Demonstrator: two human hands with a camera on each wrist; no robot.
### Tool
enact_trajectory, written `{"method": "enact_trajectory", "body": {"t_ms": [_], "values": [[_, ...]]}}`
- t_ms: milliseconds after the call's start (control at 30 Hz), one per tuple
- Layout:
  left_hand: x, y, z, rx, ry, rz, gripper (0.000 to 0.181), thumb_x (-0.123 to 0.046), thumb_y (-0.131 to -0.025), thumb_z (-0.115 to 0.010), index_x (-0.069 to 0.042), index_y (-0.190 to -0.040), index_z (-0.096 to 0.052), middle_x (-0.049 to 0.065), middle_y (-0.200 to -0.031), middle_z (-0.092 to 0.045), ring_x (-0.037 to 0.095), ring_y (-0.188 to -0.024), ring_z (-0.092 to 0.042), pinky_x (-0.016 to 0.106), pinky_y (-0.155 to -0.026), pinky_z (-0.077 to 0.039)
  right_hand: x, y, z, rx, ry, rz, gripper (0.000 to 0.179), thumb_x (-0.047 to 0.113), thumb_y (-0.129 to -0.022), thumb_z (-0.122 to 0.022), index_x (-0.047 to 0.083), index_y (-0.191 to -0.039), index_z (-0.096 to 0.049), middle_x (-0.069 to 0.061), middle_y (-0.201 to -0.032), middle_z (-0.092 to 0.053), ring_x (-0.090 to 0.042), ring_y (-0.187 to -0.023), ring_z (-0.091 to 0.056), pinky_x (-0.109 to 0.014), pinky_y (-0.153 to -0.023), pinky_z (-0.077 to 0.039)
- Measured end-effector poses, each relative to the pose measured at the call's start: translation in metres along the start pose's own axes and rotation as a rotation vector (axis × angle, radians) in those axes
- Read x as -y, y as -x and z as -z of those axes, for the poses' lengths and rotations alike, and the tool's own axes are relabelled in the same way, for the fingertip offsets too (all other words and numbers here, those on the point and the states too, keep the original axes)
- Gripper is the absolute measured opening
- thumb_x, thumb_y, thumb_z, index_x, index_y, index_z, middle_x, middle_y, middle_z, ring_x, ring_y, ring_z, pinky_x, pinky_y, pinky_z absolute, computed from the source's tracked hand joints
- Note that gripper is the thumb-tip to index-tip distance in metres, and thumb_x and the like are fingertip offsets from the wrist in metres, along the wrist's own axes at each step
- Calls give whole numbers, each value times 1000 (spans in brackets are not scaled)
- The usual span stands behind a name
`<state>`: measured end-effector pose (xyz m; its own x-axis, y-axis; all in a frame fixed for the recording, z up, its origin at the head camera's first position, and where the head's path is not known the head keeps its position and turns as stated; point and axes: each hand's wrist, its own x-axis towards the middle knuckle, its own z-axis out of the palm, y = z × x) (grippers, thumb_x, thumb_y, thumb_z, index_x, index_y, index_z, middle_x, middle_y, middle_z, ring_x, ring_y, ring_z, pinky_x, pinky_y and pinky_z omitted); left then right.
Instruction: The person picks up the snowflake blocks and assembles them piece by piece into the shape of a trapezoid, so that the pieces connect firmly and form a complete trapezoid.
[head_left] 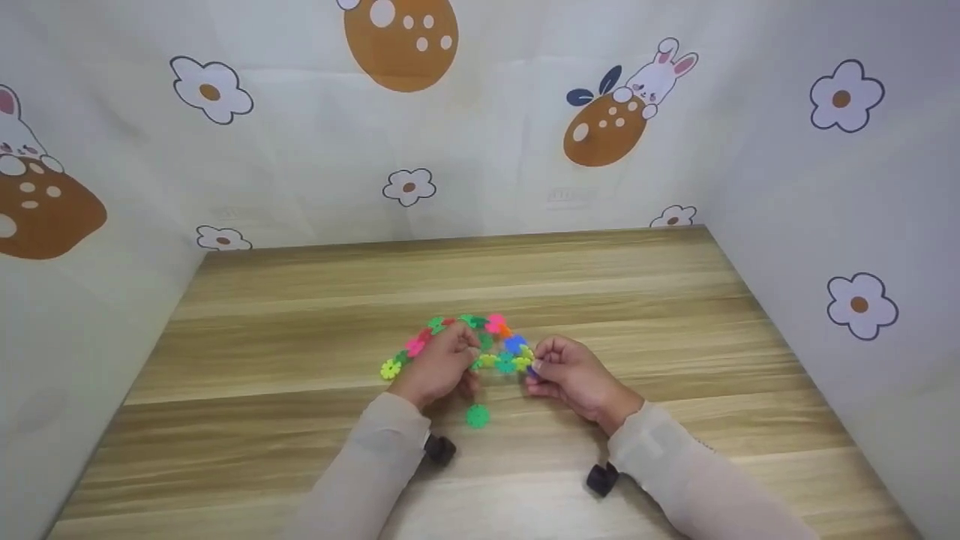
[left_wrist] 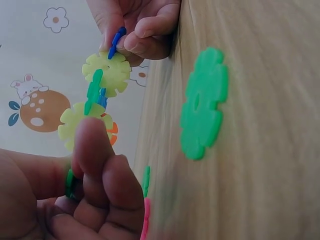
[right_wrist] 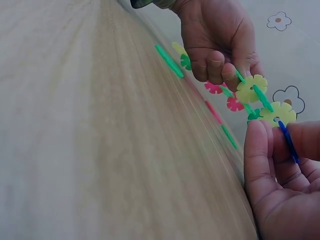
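Observation:
A short row of flower-shaped plastic interlocking discs stretches between the two hands, with a teal disc (head_left: 505,363) between yellow ones. At its right end the right hand (head_left: 574,375) pinches a blue disc (right_wrist: 288,142) between thumb and fingers; this disc stands edge-on in a yellow disc (right_wrist: 278,115). The left hand (head_left: 442,364) grips a green disc (left_wrist: 70,182) at the other end, mostly hidden by the fingers. Behind the hands a longer chain of joined discs curves in an arc, with pink (head_left: 496,323), green (head_left: 468,320) and red ones among them.
One loose green disc (head_left: 478,416) lies on the wooden table (head_left: 300,300) just in front of the left hand. The chain's left tip is a yellow disc (head_left: 390,368). Patterned cloth walls (head_left: 495,150) border the table at the back and sides.

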<state>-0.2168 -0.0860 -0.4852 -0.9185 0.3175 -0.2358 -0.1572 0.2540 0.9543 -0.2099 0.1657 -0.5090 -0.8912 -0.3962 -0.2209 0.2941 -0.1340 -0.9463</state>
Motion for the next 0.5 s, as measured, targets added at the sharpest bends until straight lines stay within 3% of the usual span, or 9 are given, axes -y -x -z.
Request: {"method": "enact_trajectory", "body": {"t_ms": [300, 500], "values": [[-4, 1, -3, -20, 21, 3, 10, -11, -112, -46, -4, -118, -50, 10, -81, -66, 20, -66, -69, 37, -66, -62, 1, -1, -2, -39, -30, -4, 14, -8, -103, -52, 6, -101, -52, -3, -86, -63, -14, -76, -70, -34, -77, -64], [-5, 1, -2, -23, -82, 28, 18, -14, -112, -47, -3, -126, -52, 15, -98, -64, 22, -70, -70, 38, -68, -63, 2, -1, -2, -31, -35, -2, 12, -5, -103, -52, 7, -103, -52, -2, -88, -63, -14, -77, -69, -33, -77, -64]]}}
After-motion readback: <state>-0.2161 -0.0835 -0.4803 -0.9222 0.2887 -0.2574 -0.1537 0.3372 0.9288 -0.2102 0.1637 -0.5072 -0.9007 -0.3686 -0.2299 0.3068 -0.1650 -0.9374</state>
